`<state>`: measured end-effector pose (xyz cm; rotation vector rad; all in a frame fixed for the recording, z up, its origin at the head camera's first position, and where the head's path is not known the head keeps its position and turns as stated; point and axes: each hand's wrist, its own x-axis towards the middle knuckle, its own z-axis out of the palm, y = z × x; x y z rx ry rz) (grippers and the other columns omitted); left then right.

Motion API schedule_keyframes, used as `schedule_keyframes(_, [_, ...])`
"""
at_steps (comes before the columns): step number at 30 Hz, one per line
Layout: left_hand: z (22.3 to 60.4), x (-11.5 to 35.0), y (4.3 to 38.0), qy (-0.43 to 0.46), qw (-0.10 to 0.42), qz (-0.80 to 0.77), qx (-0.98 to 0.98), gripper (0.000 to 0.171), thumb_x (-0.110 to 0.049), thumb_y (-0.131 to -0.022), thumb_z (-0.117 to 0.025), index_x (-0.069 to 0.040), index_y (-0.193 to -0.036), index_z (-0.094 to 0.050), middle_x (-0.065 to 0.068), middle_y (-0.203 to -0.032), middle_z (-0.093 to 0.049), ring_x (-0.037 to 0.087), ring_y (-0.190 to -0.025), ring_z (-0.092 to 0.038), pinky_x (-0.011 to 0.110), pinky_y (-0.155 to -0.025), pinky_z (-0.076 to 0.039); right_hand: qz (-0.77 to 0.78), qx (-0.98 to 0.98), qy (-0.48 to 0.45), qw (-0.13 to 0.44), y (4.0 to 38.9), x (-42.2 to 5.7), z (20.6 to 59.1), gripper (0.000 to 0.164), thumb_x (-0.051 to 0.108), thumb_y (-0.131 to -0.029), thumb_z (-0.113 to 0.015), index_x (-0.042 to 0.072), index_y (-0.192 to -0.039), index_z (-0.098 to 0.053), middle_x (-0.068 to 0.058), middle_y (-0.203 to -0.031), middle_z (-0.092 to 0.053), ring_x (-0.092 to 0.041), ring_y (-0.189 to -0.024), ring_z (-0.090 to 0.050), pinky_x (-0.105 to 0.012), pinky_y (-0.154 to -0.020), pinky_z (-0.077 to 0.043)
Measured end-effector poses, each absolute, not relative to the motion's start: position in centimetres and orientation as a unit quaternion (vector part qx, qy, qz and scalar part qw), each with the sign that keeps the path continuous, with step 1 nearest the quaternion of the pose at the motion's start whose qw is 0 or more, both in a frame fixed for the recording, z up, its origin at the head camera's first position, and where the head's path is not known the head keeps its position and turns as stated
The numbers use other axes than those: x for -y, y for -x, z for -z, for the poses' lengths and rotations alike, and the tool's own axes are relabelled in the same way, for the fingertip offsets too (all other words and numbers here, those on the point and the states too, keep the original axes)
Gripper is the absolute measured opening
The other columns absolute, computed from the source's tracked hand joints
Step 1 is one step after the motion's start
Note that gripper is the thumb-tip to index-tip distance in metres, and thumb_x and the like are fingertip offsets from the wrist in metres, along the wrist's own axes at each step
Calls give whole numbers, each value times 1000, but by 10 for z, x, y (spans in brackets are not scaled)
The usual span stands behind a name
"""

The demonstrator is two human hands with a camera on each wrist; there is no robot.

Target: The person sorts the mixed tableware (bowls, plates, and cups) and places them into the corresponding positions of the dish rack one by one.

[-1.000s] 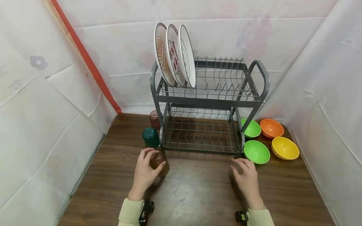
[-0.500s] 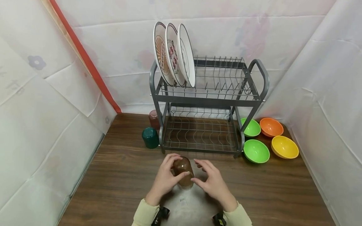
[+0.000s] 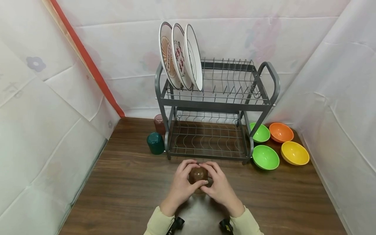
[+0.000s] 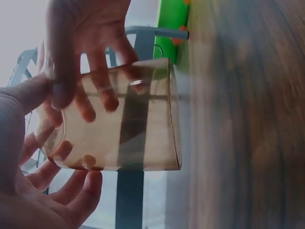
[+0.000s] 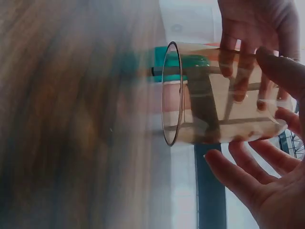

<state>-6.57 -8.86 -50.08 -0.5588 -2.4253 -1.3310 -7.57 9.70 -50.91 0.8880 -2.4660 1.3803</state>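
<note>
Left hand and right hand, fingers half-curled, are holding brown glass cup mouth down; dish rack standing behind.

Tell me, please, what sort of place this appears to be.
Probably a staged tabletop set-up: pale patterned sheets screen a dark wood-look table on three sides, with a two-tier dish rack standing on it.

The head view looks forward and down on the counter; both wrist views, close and sideways, share the glass.
</note>
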Motion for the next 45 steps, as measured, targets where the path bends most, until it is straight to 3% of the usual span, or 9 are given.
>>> schedule_keyframes(8, [487,90,67,205,157,526,810,40,-23,-84,-83,-9,-116,-64,8,-139,-53,20,-123,-54,46,-85,-53,-429,840,-304,134,94,-110,487,67,4,-69,-89,7,-128,-58,-9,-132,-50,-23,-113,-59,-28,-81,-56])
schedule_keyframes(14, [479,105,64,188,181,511,819,30,-16,-88,-78,-15,-115,-65,3,-133,-57,17,-119,-55,41,-81,-54,-414,853,-266,173,127,-127,468,64,15,-72,-88,7,-128,-58,-12,-130,-54,-26,-108,-60,-34,-79,-57])
schedule_keyframes(18, [480,123,60,158,197,491,834,26,-10,-88,-77,-19,-109,-66,-1,-126,-60,14,-112,-57,39,-76,-53,-461,843,-223,165,151,-138,456,61,12,-74,-87,10,-128,-59,-9,-122,-58,-24,-103,-59,-37,-74,-59])
schedule_keyframes(21, [484,136,57,134,202,485,840,23,-9,-88,-77,-19,-107,-66,-3,-122,-61,13,-107,-59,39,-74,-53,-475,836,-197,191,169,-144,446,62,10,-73,-88,8,-128,-59,-11,-119,-58,-25,-102,-59,-39,-74,-59])
schedule_keyframes(26, [494,151,54,92,181,486,850,20,-10,-91,-74,-19,-107,-67,-5,-111,-63,11,-99,-59,42,-73,-53,-428,858,-132,254,209,-146,439,61,13,-79,-85,6,-131,-56,-17,-131,-54,-34,-107,-59,-47,-77,-57])
schedule_keyframes(33, [505,155,52,62,126,494,858,14,-14,-95,-70,-21,-106,-66,-3,-104,-64,9,-92,-62,41,-75,-53,-366,894,-26,257,263,-144,449,73,12,-85,-79,14,-149,-42,-20,-138,-48,-43,-119,-52,-59,-93,-44])
schedule_keyframes(38, [509,156,54,48,116,485,865,12,-16,-95,-70,-22,-105,-66,-9,-103,-63,8,-91,-61,39,-75,-53,-388,885,12,258,285,-142,458,85,10,-85,-78,16,-156,-32,-20,-148,-38,-45,-124,-47,-59,-99,-41])
schedule_keyframes(45, [513,160,56,38,107,484,868,12,-17,-95,-70,-21,-106,-67,-9,-101,-63,9,-90,-61,39,-76,-53,-381,890,40,247,300,-143,473,80,9,-89,-75,10,-156,-30,-21,-151,-32,-43,-132,-40,-54,-107,-35])
